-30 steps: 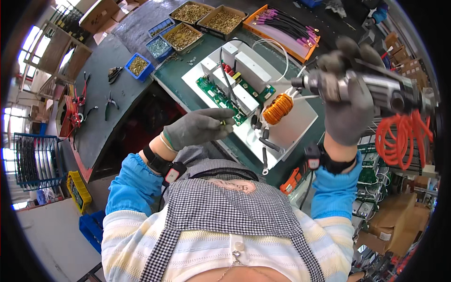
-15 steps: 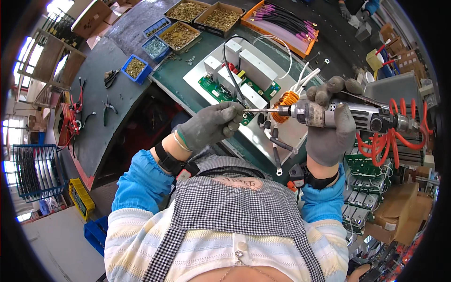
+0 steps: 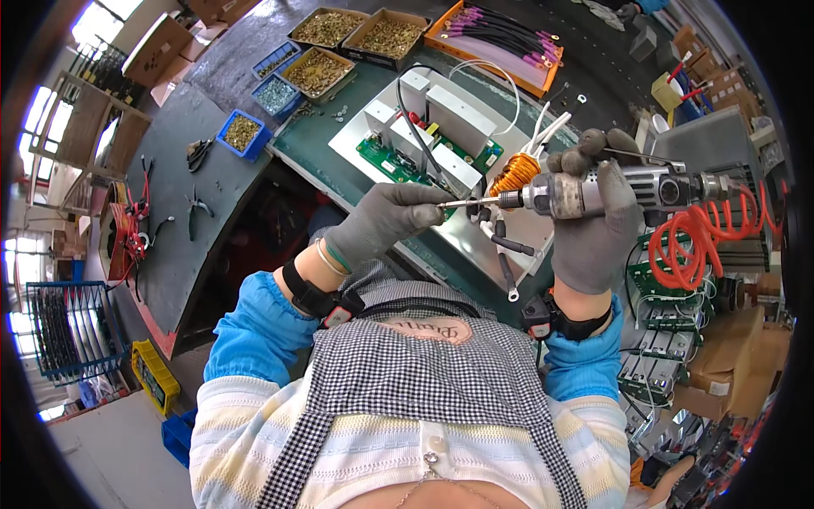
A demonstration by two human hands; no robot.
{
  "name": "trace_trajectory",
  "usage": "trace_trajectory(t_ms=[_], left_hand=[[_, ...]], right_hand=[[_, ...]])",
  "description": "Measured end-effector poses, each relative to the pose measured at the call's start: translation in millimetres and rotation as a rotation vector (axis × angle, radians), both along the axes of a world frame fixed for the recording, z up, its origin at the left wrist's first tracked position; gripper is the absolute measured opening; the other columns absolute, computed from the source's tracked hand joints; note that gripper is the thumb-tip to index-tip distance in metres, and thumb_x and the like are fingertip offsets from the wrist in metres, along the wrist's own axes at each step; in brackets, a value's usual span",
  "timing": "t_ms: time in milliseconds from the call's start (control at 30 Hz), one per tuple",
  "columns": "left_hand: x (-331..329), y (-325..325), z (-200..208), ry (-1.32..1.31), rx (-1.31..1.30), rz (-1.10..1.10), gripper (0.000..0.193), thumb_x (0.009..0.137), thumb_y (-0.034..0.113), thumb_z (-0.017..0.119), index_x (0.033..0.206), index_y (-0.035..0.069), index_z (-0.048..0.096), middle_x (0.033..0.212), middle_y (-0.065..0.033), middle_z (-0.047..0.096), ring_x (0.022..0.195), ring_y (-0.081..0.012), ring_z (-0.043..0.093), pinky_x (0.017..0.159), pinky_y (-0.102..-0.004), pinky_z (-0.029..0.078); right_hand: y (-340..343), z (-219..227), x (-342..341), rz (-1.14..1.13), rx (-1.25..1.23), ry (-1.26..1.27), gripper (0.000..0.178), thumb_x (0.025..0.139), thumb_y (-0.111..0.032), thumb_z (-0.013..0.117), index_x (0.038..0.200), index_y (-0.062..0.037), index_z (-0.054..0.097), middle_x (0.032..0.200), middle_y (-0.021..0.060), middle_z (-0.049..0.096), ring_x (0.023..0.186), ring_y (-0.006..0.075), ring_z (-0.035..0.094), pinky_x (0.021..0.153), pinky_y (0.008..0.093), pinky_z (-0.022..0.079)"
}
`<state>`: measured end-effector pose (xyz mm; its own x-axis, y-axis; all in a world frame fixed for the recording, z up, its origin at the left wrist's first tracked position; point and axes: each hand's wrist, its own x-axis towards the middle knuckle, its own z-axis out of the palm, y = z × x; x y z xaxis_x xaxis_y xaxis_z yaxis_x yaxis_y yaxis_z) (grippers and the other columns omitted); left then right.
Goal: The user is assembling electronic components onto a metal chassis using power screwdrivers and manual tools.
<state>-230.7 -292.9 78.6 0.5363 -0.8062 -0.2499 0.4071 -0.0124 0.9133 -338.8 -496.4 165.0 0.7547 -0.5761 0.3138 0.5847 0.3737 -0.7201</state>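
My right hand (image 3: 598, 229), in a grey glove, is wrapped around a silver pneumatic screwdriver (image 3: 572, 196) held level. The tool's long thin bit (image 3: 475, 203) points left to my gloved left hand (image 3: 386, 222). There, thumb and forefinger pinch at the bit's tip; anything small between them is hidden. Both hands are above the near part of a white metal plate (image 3: 352, 136), which bears a green circuit board (image 3: 381, 159) and upright silver heat sinks (image 3: 458, 110). An orange copper-wound coil (image 3: 515, 173) shows just behind the bit. Black-sleeved cables (image 3: 506, 270) with ring terminals hang near it.
Trays of brass fasteners (image 3: 386, 38) and blue bins (image 3: 243, 134) stand beyond the plate. An orange tray (image 3: 543, 81) holds black cables. Pliers (image 3: 197, 208) lie on the left bench. A coiled red air hose (image 3: 682, 246) trails right. Another person's gloved hand (image 3: 628, 12) shows at the far edge.
My left forefinger and thumb have stretched out along the bit's tip from a more curled grip. The screwdriver stays nearly in place, and the red hose has swung. The view has shifted slightly.
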Motion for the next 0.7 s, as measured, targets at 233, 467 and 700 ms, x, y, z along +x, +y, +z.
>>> trace_trajectory(t_ms=[233,467,700], left_hand=[[-7.1,-4.6,15.1,-0.593,-0.018,0.134,0.044,0.078,0.009,0.074,0.117,-0.005,0.059,0.093,-0.0059,0.065,0.083,-0.0120,0.060,0.077,-0.0255,0.049],[0.5,8.1,19.4,-0.314,0.400,-0.214,0.047,0.086,0.028,0.067,0.121,-0.004,0.058,0.105,-0.0125,0.066,0.094,-0.0187,0.062,0.085,-0.0291,0.049],[-26.8,-49.6,18.5,0.118,0.286,-0.711,0.054,0.092,0.046,0.054,0.120,0.000,0.059,0.101,-0.0081,0.066,0.087,-0.0124,0.059,0.077,-0.0241,0.049]], right_hand=[[3.7,4.6,8.6,-0.174,0.138,0.154,0.027,0.088,-0.012,0.056,0.114,-0.0055,0.051,0.098,0.0096,0.060,0.085,0.0172,0.061,0.083,0.0409,0.050],[-41.1,10.4,3.0,-0.203,0.177,-0.077,0.022,0.086,-0.014,0.058,0.105,-0.0041,0.053,0.096,0.0110,0.058,0.084,0.0186,0.059,0.084,0.0422,0.049],[-62.2,27.1,-29.1,-0.291,0.111,-0.221,0.022,0.086,-0.020,0.058,0.102,-0.0037,0.057,0.095,0.0080,0.059,0.084,0.0194,0.057,0.084,0.0412,0.048]])
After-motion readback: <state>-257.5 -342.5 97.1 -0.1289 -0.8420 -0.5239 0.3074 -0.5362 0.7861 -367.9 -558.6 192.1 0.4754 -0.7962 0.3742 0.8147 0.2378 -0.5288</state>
